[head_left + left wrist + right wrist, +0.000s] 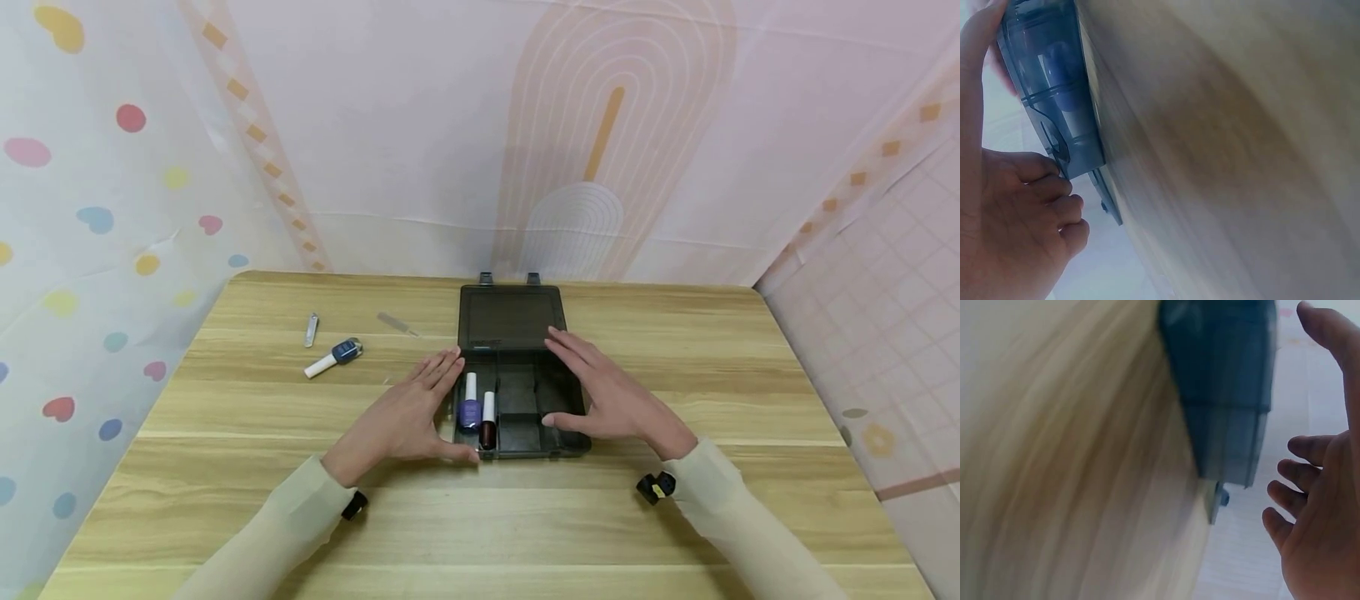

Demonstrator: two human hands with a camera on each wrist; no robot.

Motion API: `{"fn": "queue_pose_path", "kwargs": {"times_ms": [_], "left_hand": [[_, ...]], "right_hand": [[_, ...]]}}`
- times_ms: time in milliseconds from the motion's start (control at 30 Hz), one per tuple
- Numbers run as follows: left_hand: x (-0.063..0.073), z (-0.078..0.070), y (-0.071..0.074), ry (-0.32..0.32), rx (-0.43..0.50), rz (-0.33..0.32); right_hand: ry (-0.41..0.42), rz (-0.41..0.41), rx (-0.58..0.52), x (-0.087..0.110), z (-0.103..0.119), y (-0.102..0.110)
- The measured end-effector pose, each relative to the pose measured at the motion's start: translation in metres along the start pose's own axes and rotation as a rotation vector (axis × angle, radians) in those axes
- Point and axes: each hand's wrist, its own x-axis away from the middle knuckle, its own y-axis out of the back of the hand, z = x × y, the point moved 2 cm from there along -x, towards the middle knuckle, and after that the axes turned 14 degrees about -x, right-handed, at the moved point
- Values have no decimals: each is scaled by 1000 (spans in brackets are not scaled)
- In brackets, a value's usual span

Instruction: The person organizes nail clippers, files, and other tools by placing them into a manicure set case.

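Observation:
A dark see-through compartment box lies on the table, its lid folded back flat behind it. Inside, in the left compartment, are a purple nail polish bottle and a dark red nail polish bottle, both with white caps. My left hand rests against the box's left side, fairly straight fingers at the rear corner and thumb along the front edge. Over the right side, my right hand hovers with fingers and thumb spread and nothing held; the right wrist view shows its fingers apart from the box wall.
Left of the box on the wooden table lie a blue nail polish bottle with a white cap, a nail clipper and a thin metal nail tool. A patterned cloth backdrop rises behind the table's far edge.

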Motion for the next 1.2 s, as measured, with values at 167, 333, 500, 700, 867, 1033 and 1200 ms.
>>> {"fn": "queue_pose_path", "kwargs": {"times_ms": [167,333,500,700,867,1033,1200], "left_hand": [[0,0,-1,1,-6,4],[0,0,-1,4,-1,-2],[0,-1,-1,1,4,-7],[-1,-1,0,10,27,-11],[0,1,0,6,23,-12],[1,2,-1,4,23,-4],[1,4,-2,19,49,1]], "right_hand": [[-24,20,108,11,-8,-2],[-48,35,163,22,-12,-4],[-60,42,167,28,-16,-2],[-57,49,154,30,-19,0],[-59,61,143,29,-18,0],[-64,70,128,29,-17,0],[-78,79,116,29,-18,-1]]}}
